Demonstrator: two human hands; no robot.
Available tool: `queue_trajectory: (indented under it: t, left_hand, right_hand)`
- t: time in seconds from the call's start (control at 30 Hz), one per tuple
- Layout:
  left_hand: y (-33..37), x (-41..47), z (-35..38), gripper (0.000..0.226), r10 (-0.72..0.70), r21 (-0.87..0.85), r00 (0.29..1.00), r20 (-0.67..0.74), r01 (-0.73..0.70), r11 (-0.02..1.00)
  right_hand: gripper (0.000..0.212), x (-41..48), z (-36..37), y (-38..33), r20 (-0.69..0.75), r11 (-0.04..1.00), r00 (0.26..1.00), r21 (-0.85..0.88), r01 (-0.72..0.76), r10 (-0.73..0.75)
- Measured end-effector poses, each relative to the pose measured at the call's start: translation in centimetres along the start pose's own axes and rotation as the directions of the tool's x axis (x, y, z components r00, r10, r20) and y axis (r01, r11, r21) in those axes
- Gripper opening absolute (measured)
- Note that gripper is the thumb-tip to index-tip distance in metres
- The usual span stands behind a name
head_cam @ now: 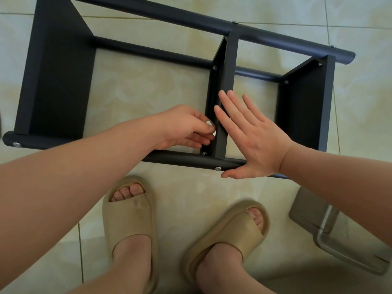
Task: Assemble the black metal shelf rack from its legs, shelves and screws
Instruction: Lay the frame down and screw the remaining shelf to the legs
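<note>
Down at the bottom of the frame, two feet in beige slippers: one slipper [129,219] at lower centre, the other slipper [233,228] to its right, both planted on the pale tiled floor [148,85]. At the lower right edge sits a grey object with a metal frame [314,217], partly hidden behind the right forearm; what it is can't be told.

Moving up, both forearms reach in and cross over the rack's near leg [180,158], covering stretches of it. The left hand [182,126] has a tight grip, thumb and fingertips pinching a small pale piece [209,123] against the left face of the middle shelf [228,81]. The right hand [254,141] is spread wide and flat, holding nothing, with its fingers laid along that shelf's right face and its thumb along the near leg.

The black rack [59,77] lies on its side across the middle and top of the frame, three shelves standing on edge between round tubular legs. A silver screw head [218,168] shows on the near leg by the right thumb, and another screw [16,144] sits at its left end. The far leg [191,18] runs along the top.
</note>
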State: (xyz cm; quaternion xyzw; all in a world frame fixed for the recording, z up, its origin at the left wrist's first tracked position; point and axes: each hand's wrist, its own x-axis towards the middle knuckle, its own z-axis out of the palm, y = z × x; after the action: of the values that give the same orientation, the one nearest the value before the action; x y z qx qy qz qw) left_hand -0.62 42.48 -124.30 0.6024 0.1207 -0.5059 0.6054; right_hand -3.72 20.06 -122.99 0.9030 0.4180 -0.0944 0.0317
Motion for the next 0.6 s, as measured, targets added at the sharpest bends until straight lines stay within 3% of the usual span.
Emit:
queue_trajectory:
  t: [0.27, 0.6]
  left_hand:
    - [0.20, -0.07, 0.10, 0.010, 0.042, 0.048, 0.999, -0.004, -0.042, 0.998]
    - [0.13, -0.31, 0.15, 0.008, -0.099, -0.058, 0.994, 0.041, 0.101, 0.993]
  right_hand:
    - [0.125, 0.09, 0.06, 0.02, 0.010, 1.000, 1.000, 0.017, -0.004, 0.004]
    - [0.125, 0.06, 0.15, 0.09, 0.005, 0.999, 1.000, 0.032, -0.002, 0.002]
